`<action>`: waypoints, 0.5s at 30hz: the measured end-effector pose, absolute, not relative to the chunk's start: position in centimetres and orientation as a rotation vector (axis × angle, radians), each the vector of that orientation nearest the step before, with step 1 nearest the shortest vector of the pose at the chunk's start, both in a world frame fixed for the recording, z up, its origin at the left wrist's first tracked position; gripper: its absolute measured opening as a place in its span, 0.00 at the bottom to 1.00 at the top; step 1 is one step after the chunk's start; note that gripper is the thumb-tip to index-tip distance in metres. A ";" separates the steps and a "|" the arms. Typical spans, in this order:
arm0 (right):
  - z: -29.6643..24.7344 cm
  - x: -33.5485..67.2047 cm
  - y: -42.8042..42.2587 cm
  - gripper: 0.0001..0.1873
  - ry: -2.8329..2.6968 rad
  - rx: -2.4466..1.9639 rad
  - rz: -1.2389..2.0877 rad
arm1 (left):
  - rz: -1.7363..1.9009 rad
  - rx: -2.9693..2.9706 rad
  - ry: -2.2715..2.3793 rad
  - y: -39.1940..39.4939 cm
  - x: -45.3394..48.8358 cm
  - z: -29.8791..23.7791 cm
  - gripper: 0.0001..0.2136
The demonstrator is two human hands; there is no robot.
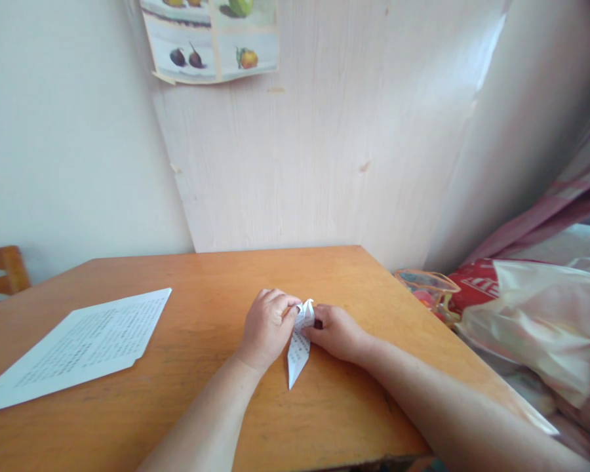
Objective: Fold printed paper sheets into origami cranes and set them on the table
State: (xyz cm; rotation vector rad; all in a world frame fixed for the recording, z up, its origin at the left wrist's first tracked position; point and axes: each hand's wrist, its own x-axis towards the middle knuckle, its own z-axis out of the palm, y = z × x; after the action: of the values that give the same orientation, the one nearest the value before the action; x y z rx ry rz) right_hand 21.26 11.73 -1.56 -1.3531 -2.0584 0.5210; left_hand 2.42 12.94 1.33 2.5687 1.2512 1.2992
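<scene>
Right of folded paper (299, 351), apparently bags (535, 321)

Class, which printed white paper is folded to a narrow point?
The slim printed white paper held by the left hand and right hand; the broad printed white paper lies flat on the orange-brown wooden table.

The folded paper (301, 345) is between the person's left hand (269, 322) and right hand (338, 332), over the table (201, 367); paper sheets (91, 341) lie on its left; a chair (14, 269) stands far left; a panel (299, 170) bearing a poster (215, 49) rises behind; bags (531, 314), seemingly several, lie right.
</scene>
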 end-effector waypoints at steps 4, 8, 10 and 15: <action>-1.7 21.3 11.8 0.06 -2.070 -1.332 0.527 | 1.350 2.529 1.310 12.9 2.4 1.3 0.03; -1.7 21.3 11.9 0.06 -2.074 -1.325 0.523 | 1.348 2.559 1.356 12.9 2.4 1.3 0.03; -1.6 21.3 11.9 0.06 -2.073 -1.325 0.524 | 1.328 2.593 1.351 12.9 2.3 1.4 0.03; -1.4 21.2 11.8 0.05 -2.069 -1.324 0.534 | 1.313 2.645 1.307 12.8 2.3 1.6 0.07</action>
State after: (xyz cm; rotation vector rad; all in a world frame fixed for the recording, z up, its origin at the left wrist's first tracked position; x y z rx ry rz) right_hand 21.20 11.77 -1.44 -1.3236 -2.0688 0.5337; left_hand 2.34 12.85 1.56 2.6446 1.3073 1.3133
